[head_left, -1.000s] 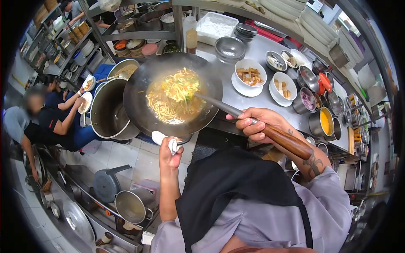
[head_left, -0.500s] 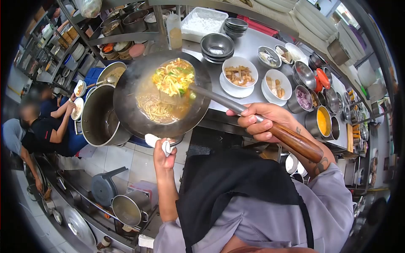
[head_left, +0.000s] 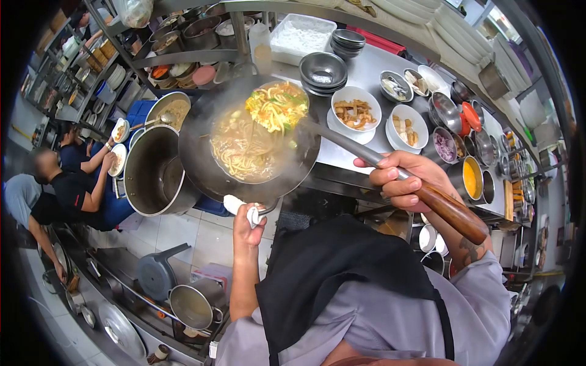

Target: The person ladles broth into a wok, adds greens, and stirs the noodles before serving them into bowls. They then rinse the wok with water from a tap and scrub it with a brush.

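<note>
My right hand [head_left: 403,182] is closed round a long ladle [head_left: 448,210] with a wooden grip and metal shaft. Its head is heaped with noodles, egg and bits of green [head_left: 278,107], held over the wok. My left hand [head_left: 248,227] grips the loop handle of the dark wok [head_left: 198,161] through a folded white cloth [head_left: 233,205]. Inside the wok, more noodles [head_left: 244,155] lie in steaming brown broth. Right of the wok, two white bowls hold pieces of food: a nearer bowl [head_left: 375,119] and a farther bowl [head_left: 390,137].
Left of the wok stand a deep steel pot [head_left: 137,183] and a pot of broth [head_left: 177,105]. Several dark bowls [head_left: 323,70] are stacked on the steel counter beyond. At far left, people [head_left: 73,189] work with bowls. A pot of yellow liquid [head_left: 470,178] stands at right.
The wok, ladle and both my hands appear shifted rightward and slightly down in view, along with much of the scene. More steam rises. Both grips stay the same.
</note>
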The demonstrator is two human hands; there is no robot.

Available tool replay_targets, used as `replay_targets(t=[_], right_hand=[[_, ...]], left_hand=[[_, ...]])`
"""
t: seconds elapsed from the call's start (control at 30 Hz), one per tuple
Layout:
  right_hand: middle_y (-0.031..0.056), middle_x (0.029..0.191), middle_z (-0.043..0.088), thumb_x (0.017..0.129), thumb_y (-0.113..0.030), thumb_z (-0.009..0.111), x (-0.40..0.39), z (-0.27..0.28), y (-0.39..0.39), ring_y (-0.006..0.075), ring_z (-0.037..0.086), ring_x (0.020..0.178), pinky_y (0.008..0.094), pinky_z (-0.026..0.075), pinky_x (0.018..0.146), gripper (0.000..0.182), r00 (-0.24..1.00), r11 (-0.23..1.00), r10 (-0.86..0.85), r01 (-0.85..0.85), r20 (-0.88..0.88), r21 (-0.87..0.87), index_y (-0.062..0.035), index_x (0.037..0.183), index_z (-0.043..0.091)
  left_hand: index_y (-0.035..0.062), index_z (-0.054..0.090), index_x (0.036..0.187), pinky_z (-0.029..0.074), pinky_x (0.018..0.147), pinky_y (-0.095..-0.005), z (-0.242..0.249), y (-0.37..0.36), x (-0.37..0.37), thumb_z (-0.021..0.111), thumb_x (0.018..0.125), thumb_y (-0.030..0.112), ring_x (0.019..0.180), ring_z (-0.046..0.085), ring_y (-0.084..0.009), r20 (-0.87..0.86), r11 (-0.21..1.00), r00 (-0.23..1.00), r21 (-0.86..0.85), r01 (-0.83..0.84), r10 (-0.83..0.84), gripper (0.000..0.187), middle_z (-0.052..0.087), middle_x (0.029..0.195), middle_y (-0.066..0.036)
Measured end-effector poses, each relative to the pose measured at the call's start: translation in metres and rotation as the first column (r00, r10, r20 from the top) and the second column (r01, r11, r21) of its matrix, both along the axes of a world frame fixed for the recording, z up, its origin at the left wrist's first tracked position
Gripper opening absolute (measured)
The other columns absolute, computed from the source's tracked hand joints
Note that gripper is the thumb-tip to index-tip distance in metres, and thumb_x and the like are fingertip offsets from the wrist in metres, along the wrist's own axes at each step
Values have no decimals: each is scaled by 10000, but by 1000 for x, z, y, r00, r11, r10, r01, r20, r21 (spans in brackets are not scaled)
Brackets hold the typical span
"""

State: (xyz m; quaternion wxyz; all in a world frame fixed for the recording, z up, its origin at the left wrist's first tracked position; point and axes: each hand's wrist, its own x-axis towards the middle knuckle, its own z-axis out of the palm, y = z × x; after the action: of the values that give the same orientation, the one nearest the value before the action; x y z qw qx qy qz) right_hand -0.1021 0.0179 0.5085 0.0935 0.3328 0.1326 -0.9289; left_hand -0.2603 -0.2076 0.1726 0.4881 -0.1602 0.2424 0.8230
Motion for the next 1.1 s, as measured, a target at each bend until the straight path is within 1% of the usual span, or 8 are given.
replay_targets(t=[0.07,0.13,0.4,0.47,0.6,0.67,0.83,1.1], right_hand=[[27,724,424,944,-97,348,-1,10,-4,80,422,420,276,371,356,295,1000,1000,-16,16,-8,-8,38,1202,390],[32,723,427,940,-94,350,-1,20,-5,79,430,415,276,367,349,301,999,998,-36,38,-23,54,39,1206,391],[58,739,433,933,-84,305,-2,58,-10,88,447,415,297,420,344,333,987,985,-78,97,-138,141,85,1214,365],[64,749,434,937,-92,294,0,59,-5,96,450,417,302,422,349,341,985,985,-83,104,-152,135,93,1216,358],[62,748,431,938,-98,289,4,52,0,105,454,420,312,425,358,347,983,988,-94,111,-157,103,93,1221,348],[61,749,432,938,-100,289,9,47,4,106,456,421,315,425,359,347,984,990,-101,114,-147,85,93,1221,345],[58,750,435,939,-104,284,21,42,16,103,458,420,309,414,353,345,984,984,-151,159,-98,86,90,1219,340],[40,743,424,939,-101,297,50,43,58,84,468,420,294,419,345,327,981,978,-165,176,-105,112,93,1192,367]], left_hand=[[69,556,848,409,445,-287,-3,-1,-1,519,841,146,651,577,-169,-6,1000,1000,9,13,-13,85,597,735,-68],[71,552,848,411,447,-286,-2,-1,0,521,838,150,632,565,-162,-1,1000,1000,2,12,-12,85,587,735,-64],[85,548,851,410,445,-283,3,0,-2,524,838,156,598,553,-155,3,999,1000,-25,27,-27,76,584,711,-61],[77,565,832,406,442,-289,11,1,-8,516,839,145,640,583,-169,5,998,1000,-69,3,-3,84,603,711,-63],[84,548,838,401,436,-283,31,0,-11,522,834,129,647,589,-161,38,1000,999,-7,-12,13,52,595,704,-52],[86,532,856,396,433,-280,30,0,-7,524,834,120,641,585,-160,55,999,998,-32,-13,15,42,584,705,-48],[73,514,894,383,433,-275,47,0,4,527,832,116,666,574,-153,66,999,997,-15,-37,38,76,574,762,-62],[52,511,904,381,436,-273,77,11,24,527,832,112,665,560,-150,46,996,995,32,-88,86,95,565,776,-64]])
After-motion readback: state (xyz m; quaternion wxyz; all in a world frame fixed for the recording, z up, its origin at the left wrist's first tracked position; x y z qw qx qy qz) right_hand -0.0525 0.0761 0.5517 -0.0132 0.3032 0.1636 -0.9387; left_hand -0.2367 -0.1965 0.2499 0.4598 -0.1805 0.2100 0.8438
